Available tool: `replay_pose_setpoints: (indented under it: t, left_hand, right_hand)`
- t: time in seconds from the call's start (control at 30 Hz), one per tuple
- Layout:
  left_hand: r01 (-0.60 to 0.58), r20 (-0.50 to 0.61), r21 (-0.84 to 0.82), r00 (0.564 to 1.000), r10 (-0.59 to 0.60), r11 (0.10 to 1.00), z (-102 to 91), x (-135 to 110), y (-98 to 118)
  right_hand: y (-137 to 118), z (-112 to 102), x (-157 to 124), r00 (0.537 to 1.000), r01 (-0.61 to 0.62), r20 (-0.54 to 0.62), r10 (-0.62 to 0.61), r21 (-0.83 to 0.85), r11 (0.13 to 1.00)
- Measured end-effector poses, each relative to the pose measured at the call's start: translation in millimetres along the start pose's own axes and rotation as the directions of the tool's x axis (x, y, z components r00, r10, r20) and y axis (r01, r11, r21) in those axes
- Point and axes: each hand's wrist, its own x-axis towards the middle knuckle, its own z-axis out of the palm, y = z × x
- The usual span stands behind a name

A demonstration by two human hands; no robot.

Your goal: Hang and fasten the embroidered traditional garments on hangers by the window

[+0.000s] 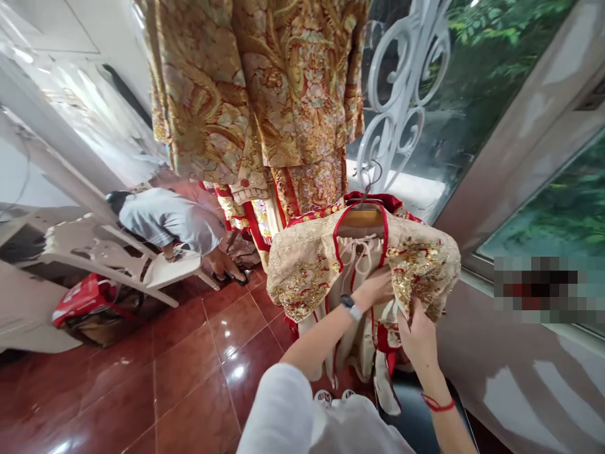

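A cream, gold and red embroidered jacket (307,265) hangs open on a wooden hanger (362,217), hooked on a white scrolled window grille (401,94). My left hand (375,287), a watch on its wrist, reaches inside the open front and its fingers curl on the lining. My right hand (416,331), with a red string at the wrist, pinches the jacket's right front edge by the gold embroidery. Above and behind hangs a larger gold and red embroidered robe (255,88).
Another person (167,221) in a pale shirt bends low at the left, a hand near the red tiled floor (189,372). A white chair (108,252) and a red bag (85,299) stand at the left. A window and sill run along the right.
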Motion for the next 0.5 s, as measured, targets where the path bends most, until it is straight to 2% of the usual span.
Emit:
replay_pose_setpoints:
  t: [0.07,0.1,0.13,0.17,0.2,0.23,0.27,0.33,0.4,0.5]
  left_hand:
    - [-0.187,0.098,0.004,0.978,0.186,0.982,-12.7,-39.5,-17.8]
    - [-0.148,0.047,0.071,0.988,0.145,0.986,-19.6,-59.3,-28.8]
    - [0.030,-0.100,0.162,0.995,-0.014,0.986,-27.1,-77.7,-41.3]
    - [0.242,-0.271,0.226,0.946,-0.178,0.944,-35.2,-93.3,-55.0]
    - [0.380,-0.368,0.252,0.888,-0.275,0.890,-44.0,-105.6,-69.3]
    - [0.459,-0.416,0.261,0.847,-0.330,0.849,-53.4,-114.1,-83.4]
    - [0.491,-0.420,0.262,0.833,-0.360,0.831,-63.2,-119.2,-96.2]
    - [0.480,-0.347,0.239,0.854,-0.387,0.844,-82.1,-121.5,-113.3]
    - [0.465,-0.260,0.162,0.871,-0.417,0.870,-97.3,-118.6,-112.8]
    - [0.355,-0.264,-0.015,0.900,-0.346,0.935,-104.5,-111.6,-77.6]
  right_hand:
    - [4.7,-8.3,3.1,0.985,-0.023,-0.171,0.026,0.019,1.000]
    - [6.5,-11.9,3.1,0.969,-0.017,-0.247,0.022,0.019,1.000]
    - [7.6,-14.2,3.3,0.954,0.006,-0.300,-0.003,0.006,1.000]
    - [8.1,-15.0,4.6,0.947,0.046,-0.319,-0.048,-0.014,0.999]
    - [8.5,-14.9,7.4,0.948,0.097,-0.302,-0.104,-0.038,0.995]
    - [8.8,-14.2,12.1,0.954,0.150,-0.254,-0.160,-0.058,0.987]
    - [9.1,-13.8,18.3,0.961,0.193,-0.190,-0.203,-0.070,0.979]
    - [8.7,-15.6,32.6,0.972,0.219,-0.077,-0.224,-0.061,0.974]
    - [3.2,-22.3,42.7,0.981,0.192,-0.039,-0.192,0.001,0.981]
    - [-21.9,-35.2,37.6,0.974,0.226,-0.045,-0.222,0.168,0.959]
